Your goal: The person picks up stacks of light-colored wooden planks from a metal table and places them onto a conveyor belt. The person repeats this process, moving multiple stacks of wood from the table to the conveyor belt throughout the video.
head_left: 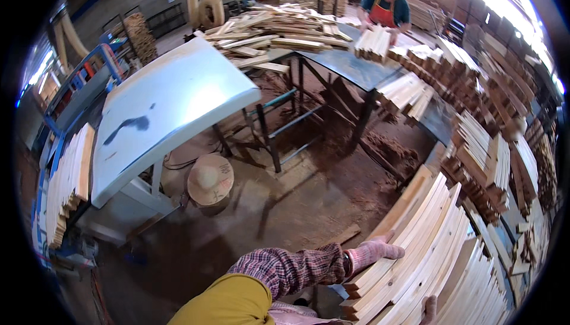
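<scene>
A bundle of pale wooden strips [409, 248] lies side by side at the lower right. My left hand [377, 255], in a pinkish work glove, grips the bundle's left side, its fingertips bent over the outer strip. Its plaid sleeve reaches in from the lower edge. My right hand [429, 311] shows only in part at the bottom edge, its fingers pressed against the bundle's other side. Most of that hand is hidden. Further right, a second group of strips [475, 283] lies next to the bundle.
A pale-topped machine table [172, 96] stands left, with stacked strips [71, 182] beside it. A straw hat [211, 177] rests on something round on the floor. Loose boards [279, 31] pile up behind. A person [385, 7] in a red apron handles strips at the far table [350, 66].
</scene>
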Demonstrator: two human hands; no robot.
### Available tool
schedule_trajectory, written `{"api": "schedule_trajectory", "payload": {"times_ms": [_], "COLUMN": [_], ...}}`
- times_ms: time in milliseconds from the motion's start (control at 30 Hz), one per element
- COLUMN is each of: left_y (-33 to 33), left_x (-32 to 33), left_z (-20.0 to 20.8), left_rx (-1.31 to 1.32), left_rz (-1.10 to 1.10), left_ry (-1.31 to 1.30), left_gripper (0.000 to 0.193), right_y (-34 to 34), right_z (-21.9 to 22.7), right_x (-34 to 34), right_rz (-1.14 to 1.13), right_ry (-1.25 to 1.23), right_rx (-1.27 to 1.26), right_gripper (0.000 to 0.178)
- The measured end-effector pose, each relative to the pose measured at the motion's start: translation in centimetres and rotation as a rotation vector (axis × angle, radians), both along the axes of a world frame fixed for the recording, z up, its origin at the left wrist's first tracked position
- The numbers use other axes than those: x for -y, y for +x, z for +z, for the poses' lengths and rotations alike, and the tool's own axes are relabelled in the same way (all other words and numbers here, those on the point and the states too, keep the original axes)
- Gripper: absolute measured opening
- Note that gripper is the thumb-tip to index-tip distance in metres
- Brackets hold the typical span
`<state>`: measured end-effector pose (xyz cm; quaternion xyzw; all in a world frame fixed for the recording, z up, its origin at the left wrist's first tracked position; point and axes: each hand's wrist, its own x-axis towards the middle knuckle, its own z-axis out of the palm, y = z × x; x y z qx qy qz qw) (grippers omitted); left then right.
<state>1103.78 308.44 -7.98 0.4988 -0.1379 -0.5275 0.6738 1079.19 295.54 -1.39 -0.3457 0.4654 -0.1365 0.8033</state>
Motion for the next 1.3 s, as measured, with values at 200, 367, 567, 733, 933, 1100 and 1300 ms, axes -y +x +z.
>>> {"api": "schedule_trajectory", "payload": {"times_ms": [200, 367, 567, 733, 933, 1100, 1300], "left_y": [3.9, 8.0, 11.0, 13.3, 17.2, 21.1, 20.1], "left_x": [-19.7, -40.0, -64.6, -80.2, -86.2, -88.1, -88.5], "left_z": [5.4, 7.4, 6.8, 7.8, 9.2, 10.7, 11.6], "left_rx": [0.063, 0.315, 0.323, 0.479, 0.338, 0.278, 0.404], "left_rz": [0.376, 0.74, 1.144, 1.256, 1.348, 1.377, 1.389], "left_ry": [-0.23, -0.176, 0.034, 0.615, 0.734, 1.007, 0.509], "left_gripper": [0.109, 0.089, 0.067, 0.066, 0.078, 0.075, 0.051], "right_y": [8.5, 21.5, 36.7, 44.5, 52.4, 57.6, 57.2], "right_z": [1.5, 2.1, 4.1, 6.8, 6.9, 8.2, 10.1], "right_x": [-12.6, -26.8, -48.7, -65.2, -73.4, -76.5, -75.3], "right_rz": [0.185, 0.694, 1.178, 1.401, 1.552, 1.586, 1.274], "right_ry": [-0.156, -0.139, -0.41, -0.436, -0.662, -0.805, -2.03], "right_rx": [0.055, 0.606, 0.733, 0.591, 0.478, 0.401, 0.449], "right_gripper": [0.065, 0.052, 0.018, 0.024, 0.03, 0.041, 0.074]}}
